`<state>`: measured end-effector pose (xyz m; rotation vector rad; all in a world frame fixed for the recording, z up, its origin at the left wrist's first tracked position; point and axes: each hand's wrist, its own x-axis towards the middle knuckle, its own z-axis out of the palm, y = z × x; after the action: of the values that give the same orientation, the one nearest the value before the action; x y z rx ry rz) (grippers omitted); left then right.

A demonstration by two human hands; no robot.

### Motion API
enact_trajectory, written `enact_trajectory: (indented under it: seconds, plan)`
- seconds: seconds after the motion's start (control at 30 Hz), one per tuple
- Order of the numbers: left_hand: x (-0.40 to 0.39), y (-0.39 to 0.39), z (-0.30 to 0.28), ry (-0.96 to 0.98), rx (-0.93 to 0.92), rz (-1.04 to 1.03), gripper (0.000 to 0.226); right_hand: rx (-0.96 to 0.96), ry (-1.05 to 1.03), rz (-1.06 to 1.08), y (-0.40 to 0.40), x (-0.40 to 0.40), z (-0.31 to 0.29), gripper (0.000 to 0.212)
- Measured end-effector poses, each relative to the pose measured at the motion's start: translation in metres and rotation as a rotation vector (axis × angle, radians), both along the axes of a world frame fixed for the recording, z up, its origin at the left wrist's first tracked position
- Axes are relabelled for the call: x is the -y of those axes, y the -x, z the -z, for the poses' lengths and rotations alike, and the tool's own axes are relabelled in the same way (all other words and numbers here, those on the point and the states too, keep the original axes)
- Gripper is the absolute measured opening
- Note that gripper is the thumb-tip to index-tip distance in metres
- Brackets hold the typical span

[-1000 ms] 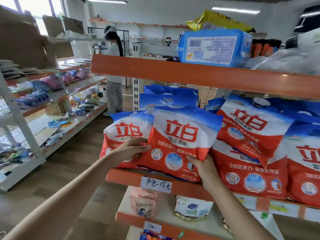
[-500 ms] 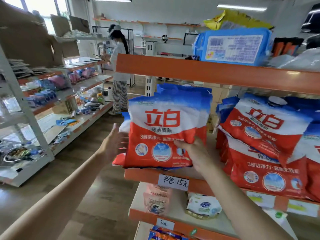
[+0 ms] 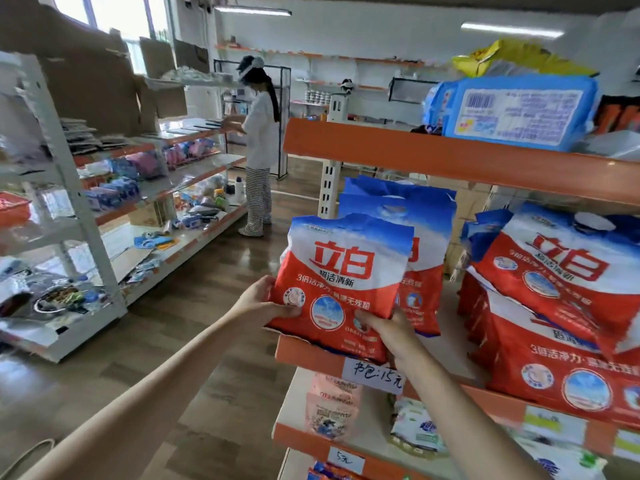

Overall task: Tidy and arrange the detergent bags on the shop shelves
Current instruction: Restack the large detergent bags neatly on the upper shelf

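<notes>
Setting: shop aisle with a wooden floor and orange-edged shelves [image 3: 450,161] filling the right half of the frame.
Held bag: red, white and blue detergent bag [image 3: 343,282], upright at centre frame, its bottom edge at the front lip of the middle shelf.
Left hand [image 3: 259,303]: grips the bag's lower left edge, thumb on the front.
Right hand [image 3: 388,330]: holds the lower right corner, fingers curled onto the front face.
Behind it: second detergent bag [image 3: 426,237], upright, partly hidden by the held one.
Right side: stack of matching bags [image 3: 561,306] leaning on the same shelf, apart from the held bag.
Below: handwritten price tag [image 3: 375,375] on the shelf lip; small pouches [image 3: 332,407] on the lower shelf, print too blurred to read.
Top shelf: blue wrapped pack [image 3: 519,112], upper right.
Background: person in striped trousers [image 3: 258,147] at the white shelving [image 3: 86,216], upper left.
</notes>
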<state>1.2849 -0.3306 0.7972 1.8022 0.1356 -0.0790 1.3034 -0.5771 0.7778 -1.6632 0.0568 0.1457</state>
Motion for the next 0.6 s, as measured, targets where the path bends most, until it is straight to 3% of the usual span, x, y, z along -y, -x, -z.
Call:
enact_trajectory:
  seconds: [0.13, 0.2, 0.3, 0.4, 0.53, 0.6]
  plan:
    - [0.047, -0.013, -0.002, 0.031, 0.127, 0.071, 0.068, 0.178, -0.029, 0.128, -0.001, 0.044, -0.028, 0.026]
    - [0.073, -0.025, -0.004, 0.024, 0.169, 0.045, 0.06, 0.226, 0.109, 0.161, -0.01, 0.067, -0.035, 0.025]
    - [0.085, -0.032, -0.004, -0.172, 0.182, 0.085, 0.058, 0.138, 0.401, 0.067, -0.015, 0.082, -0.026, 0.06]
    - [0.075, -0.015, 0.006, -0.403, 0.194, 0.147, 0.078, 0.134, 0.57, 0.1, -0.012, 0.089, 0.012, 0.103]
    - [0.073, 0.001, 0.016, -0.518, 0.201, 0.111, 0.072, 0.26, 0.625, 0.089, 0.022, 0.083, 0.007, 0.087]
    - [0.073, 0.002, 0.014, -0.486, 0.21, 0.105, 0.067, 0.277, 0.66, 0.046, 0.03, 0.083, 0.009, 0.094]
